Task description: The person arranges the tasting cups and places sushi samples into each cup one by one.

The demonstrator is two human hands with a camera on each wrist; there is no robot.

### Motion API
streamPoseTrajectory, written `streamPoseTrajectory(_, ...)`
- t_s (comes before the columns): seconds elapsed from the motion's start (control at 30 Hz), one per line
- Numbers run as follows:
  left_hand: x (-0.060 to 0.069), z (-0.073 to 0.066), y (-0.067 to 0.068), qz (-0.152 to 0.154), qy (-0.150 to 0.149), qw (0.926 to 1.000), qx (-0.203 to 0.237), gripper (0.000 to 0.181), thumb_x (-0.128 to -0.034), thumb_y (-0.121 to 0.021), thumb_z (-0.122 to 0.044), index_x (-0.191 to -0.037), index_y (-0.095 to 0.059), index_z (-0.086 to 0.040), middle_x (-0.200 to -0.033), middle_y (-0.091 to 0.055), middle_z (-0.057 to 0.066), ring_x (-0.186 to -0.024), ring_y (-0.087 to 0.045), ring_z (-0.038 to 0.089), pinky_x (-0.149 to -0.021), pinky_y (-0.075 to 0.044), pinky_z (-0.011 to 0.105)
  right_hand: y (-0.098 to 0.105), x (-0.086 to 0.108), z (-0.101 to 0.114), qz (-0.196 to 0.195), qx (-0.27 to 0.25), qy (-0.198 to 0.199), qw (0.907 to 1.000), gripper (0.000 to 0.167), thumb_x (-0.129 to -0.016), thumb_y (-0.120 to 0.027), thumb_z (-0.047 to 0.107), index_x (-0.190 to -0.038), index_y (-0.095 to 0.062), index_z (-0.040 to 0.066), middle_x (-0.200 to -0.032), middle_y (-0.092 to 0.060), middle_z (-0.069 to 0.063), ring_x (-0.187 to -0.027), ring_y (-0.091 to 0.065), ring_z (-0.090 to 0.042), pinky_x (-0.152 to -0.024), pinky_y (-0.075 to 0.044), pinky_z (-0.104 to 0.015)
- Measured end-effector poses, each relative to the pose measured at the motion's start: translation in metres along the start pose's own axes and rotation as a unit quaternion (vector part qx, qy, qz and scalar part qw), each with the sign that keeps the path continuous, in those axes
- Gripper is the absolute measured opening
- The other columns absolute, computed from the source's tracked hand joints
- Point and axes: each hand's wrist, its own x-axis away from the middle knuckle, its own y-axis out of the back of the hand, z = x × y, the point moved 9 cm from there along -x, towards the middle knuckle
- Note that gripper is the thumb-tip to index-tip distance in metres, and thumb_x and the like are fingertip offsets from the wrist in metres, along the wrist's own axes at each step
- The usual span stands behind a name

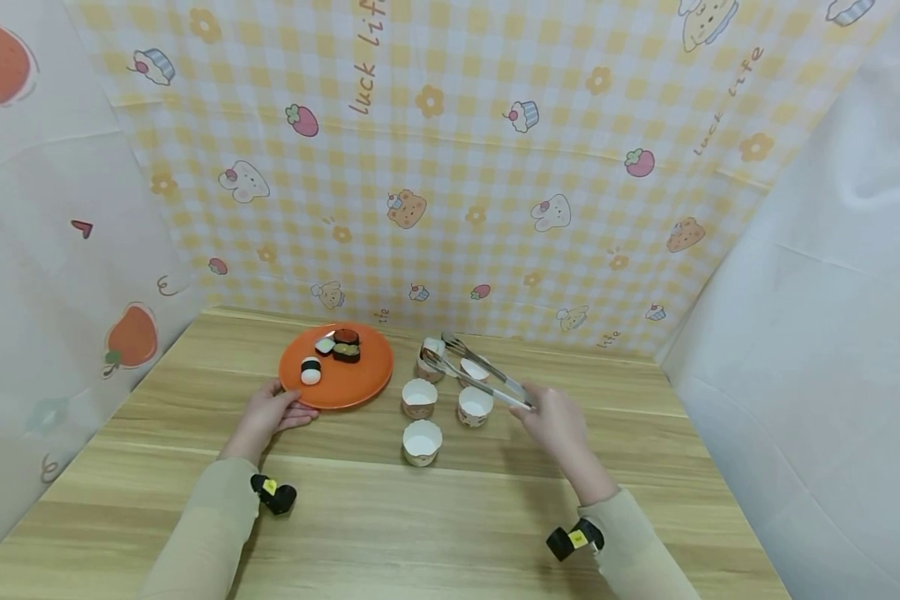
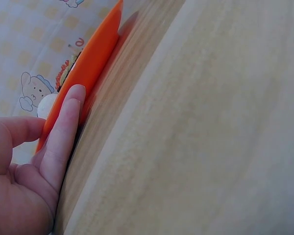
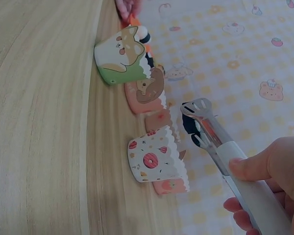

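Observation:
An orange plate (image 1: 367, 375) holds several toy sushi pieces, among them a white one with a black band (image 1: 311, 372) and a red-topped one (image 1: 347, 337). At its near-left rim the left hand (image 1: 270, 415) grips it, thumb above and fingers (image 2: 63, 127) beneath. Metal tongs (image 1: 495, 392) are in the right hand (image 1: 558, 421), whose thumb (image 3: 252, 169) lies along the pale handle. In the right wrist view a dark piece (image 3: 189, 124) is between the tong tips, above the paper cups; its exact shape is unclear.
Several patterned paper cups stand right of the plate, including a front one (image 1: 422, 443), a middle one (image 1: 419, 400) and a right one (image 1: 475, 408). A yellow checked cloth (image 1: 435, 250) hangs behind the wooden table (image 1: 360, 533), with white cloths at both sides.

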Motion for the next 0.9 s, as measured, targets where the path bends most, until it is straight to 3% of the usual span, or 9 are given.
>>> streamPoseTrajectory(0.33, -0.0003, -0.0001, 0.0011, 0.0, -0.009, 1.0, 0.002, 0.051, -0.1032, -0.037, -0.007, -0.146, -0.014, 0.008, -0.077, -0.068, 0.012, -0.07, -0.07, 0.02, -0.068, -0.059, 0.031, -0.001, 0.0001, -0.0005, -0.002, 0.013, 0.006, 0.9999, 0.043, -0.079, -0.08, 0.024, -0.115, -0.069, 0.004, -0.069, -0.064, -0.003, -0.045, -0.042, -0.012, -0.037, -0.034, -0.026)
streamPoseTrajectory(0.9, -0.0005, 0.0003, 0.0022, -0.005, -0.01, 0.9999, -0.008, 0.052, -0.1033, -0.038, -0.008, -0.146, -0.014, 0.009, -0.078, -0.068, 0.012, -0.071, -0.07, 0.021, -0.07, -0.059, 0.033, -0.0058, 0.0009, -0.0009, -0.003, 0.014, 0.01, 0.9998, 0.041, -0.078, -0.08, 0.025, -0.112, -0.07, 0.003, -0.081, -0.07, -0.008, -0.051, -0.048, -0.012, -0.042, -0.04, -0.025)
